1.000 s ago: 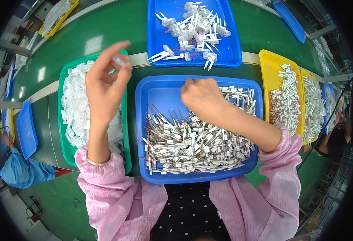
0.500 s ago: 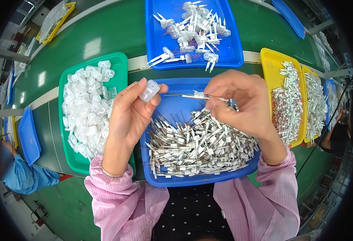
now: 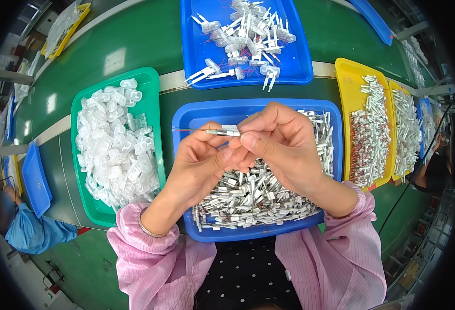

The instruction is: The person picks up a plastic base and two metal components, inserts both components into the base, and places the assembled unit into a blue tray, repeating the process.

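Note:
My right hand (image 3: pixel 282 147) pinches a slim white wired part (image 3: pixel 230 130) between thumb and forefinger, its thin wires pointing left over my left fingers. Meeting it fingertip to fingertip, my left hand (image 3: pixel 199 163) is closed; the clear plastic housing it held half a second ago is now hidden by the fingers. Both hands are above a blue tray (image 3: pixel 191 111) heaped with similar white wired parts (image 3: pixel 261 199). To the left, a green tray (image 3: pixel 152 82) carries a pile of clear plastic housings (image 3: pixel 111 139).
Beyond lies another blue tray (image 3: pixel 196 57) of housings with white parts and red wires attached. Two yellow trays (image 3: pixel 346 77) of white parts stand at right. An upright blue tray (image 3: pixel 36 178) is at far left, near a person in a blue sleeve (image 3: pixel 36 227).
My hands have come together: the left moved right and down, the right moved left with the wired part. The clear housing has gone out of sight behind the fingers.

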Tool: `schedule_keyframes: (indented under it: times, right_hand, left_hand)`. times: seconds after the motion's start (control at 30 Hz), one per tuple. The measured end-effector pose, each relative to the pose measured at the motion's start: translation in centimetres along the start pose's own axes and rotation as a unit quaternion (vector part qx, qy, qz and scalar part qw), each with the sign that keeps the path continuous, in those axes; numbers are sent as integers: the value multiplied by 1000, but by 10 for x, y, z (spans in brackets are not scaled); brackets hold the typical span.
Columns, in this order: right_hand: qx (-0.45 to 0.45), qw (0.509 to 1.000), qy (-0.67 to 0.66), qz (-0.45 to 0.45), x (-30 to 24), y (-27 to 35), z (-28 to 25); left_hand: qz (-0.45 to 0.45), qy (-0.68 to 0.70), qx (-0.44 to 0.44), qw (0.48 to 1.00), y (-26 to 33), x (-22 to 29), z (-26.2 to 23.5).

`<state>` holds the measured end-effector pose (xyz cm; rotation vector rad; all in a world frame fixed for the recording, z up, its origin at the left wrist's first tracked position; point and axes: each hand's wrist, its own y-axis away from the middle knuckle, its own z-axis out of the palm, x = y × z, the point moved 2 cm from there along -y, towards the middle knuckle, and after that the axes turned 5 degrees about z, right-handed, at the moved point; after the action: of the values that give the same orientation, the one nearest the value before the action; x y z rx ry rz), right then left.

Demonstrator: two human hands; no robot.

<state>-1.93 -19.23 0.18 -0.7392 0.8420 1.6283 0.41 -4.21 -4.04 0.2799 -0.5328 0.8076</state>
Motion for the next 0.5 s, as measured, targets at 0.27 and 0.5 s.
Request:
schedule_keyframes:
  times: [0.27, 0.5]
  right_hand:
    - [21, 998, -12, -64, -27, 0, -10]
    - [53, 986, 128, -95, -43, 12, -14]
  left_hand:
    - [0, -105, -35, 994, -7, 29, 7]
    - [103, -237, 12, 966, -8, 40, -5]
